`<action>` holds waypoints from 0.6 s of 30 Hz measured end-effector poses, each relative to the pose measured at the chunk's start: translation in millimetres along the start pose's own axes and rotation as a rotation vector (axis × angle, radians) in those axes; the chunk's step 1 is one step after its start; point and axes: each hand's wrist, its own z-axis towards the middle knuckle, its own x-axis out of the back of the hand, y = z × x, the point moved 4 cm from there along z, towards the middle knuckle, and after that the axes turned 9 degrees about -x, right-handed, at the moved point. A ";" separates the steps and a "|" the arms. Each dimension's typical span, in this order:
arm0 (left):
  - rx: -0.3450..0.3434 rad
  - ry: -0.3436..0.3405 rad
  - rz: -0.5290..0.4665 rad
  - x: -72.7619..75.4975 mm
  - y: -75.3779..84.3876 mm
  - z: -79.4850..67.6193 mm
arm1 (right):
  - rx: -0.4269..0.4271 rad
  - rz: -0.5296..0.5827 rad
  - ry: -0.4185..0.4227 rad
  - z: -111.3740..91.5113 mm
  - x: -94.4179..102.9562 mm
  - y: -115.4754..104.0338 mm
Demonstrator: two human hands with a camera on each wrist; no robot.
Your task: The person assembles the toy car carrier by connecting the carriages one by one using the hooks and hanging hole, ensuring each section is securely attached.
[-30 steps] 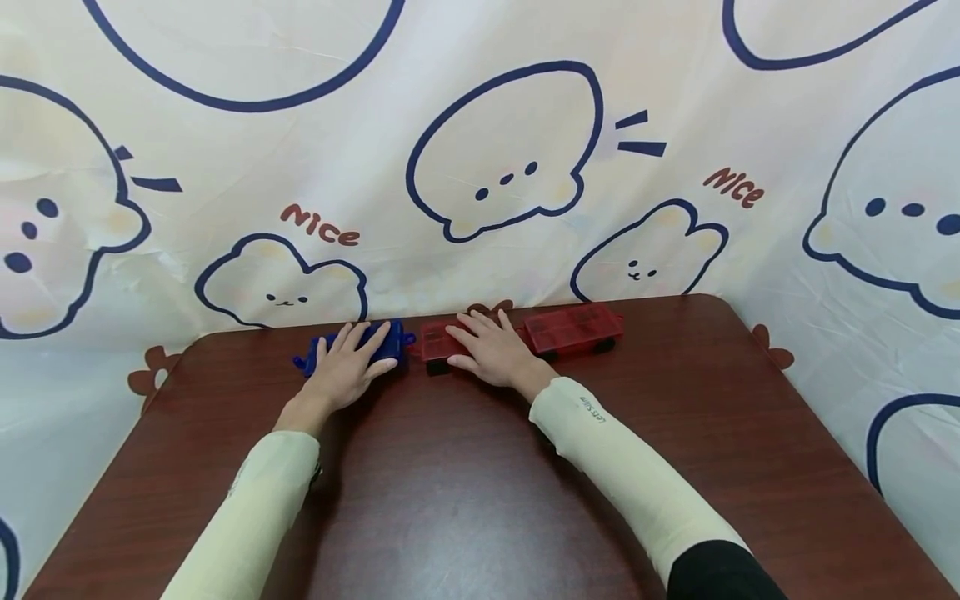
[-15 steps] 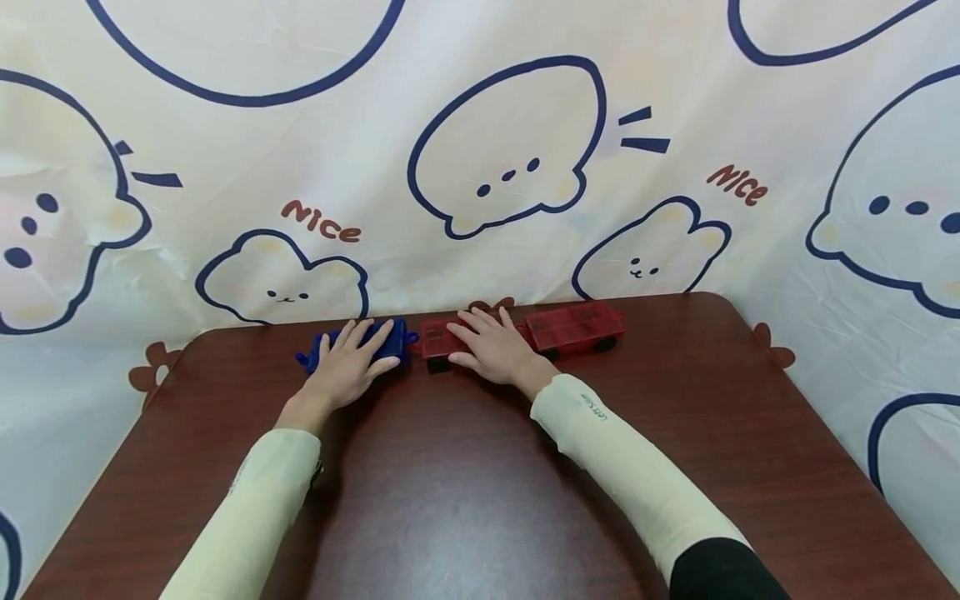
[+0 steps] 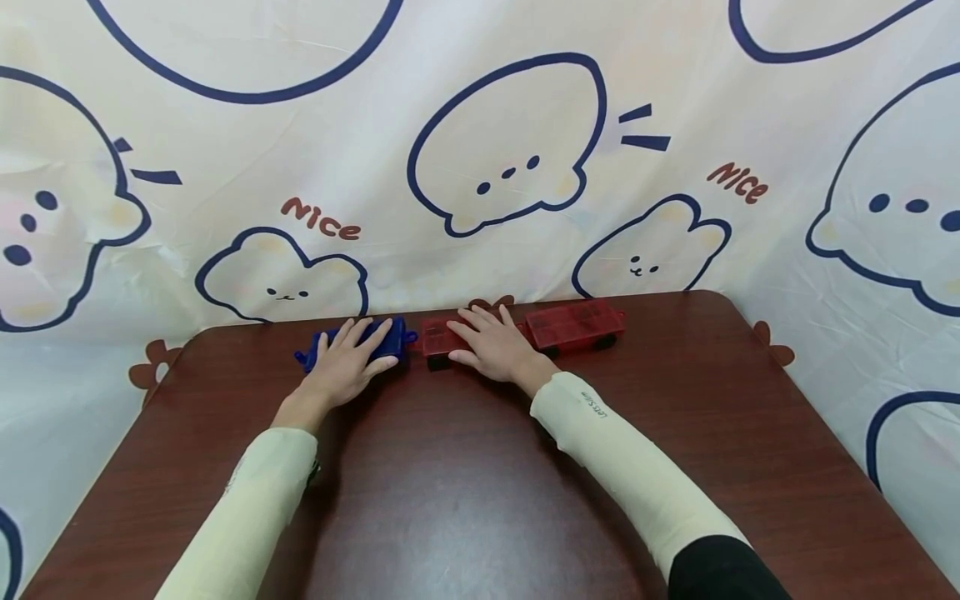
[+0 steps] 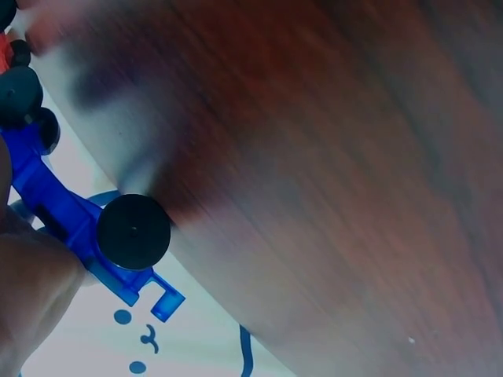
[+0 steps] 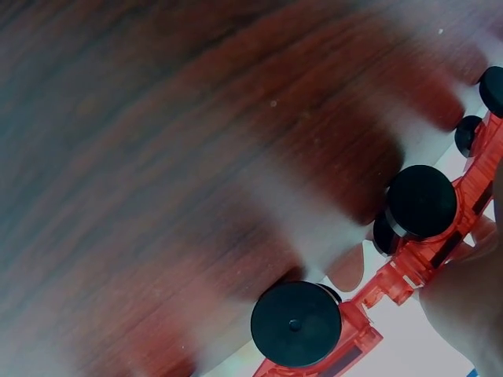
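Observation:
A blue toy train wagon (image 3: 396, 340) stands on the table near its far edge, left of two translucent red ones. My left hand (image 3: 341, 364) rests on the blue wagon with spread, straight fingers. The left wrist view shows its black wheel (image 4: 134, 232) and its hook (image 4: 163, 305). My right hand (image 3: 497, 347) lies flat over the middle red wagon (image 3: 435, 340), covering much of it. Farther right is the other red wagon (image 3: 573, 325); a coupling (image 5: 391, 283) links the red pair. Blue and middle red meet end to end; whether they are hooked I cannot tell.
The brown wooden table (image 3: 465, 492) extends toward me from the row of wagons. A white cloth (image 3: 495, 267) with blue cartoon outlines hangs close behind the table's far edge and along both sides.

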 end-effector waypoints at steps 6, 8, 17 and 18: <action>0.000 0.004 -0.001 1.8 0.1 -1.6 | 0.002 0.011 0.004 0.1 0.4 0.4; 0.002 0.005 -0.002 1.8 -0.3 -2.1 | -0.001 0.005 0.006 0.1 0.2 0.7; 0.018 -0.011 -0.015 0.7 -5.3 -3.0 | -0.004 -0.004 0.009 2.3 -2.1 -0.3; 0.018 -0.010 -0.014 0.7 -5.6 -2.9 | -0.004 -0.005 0.011 2.3 -2.1 -0.4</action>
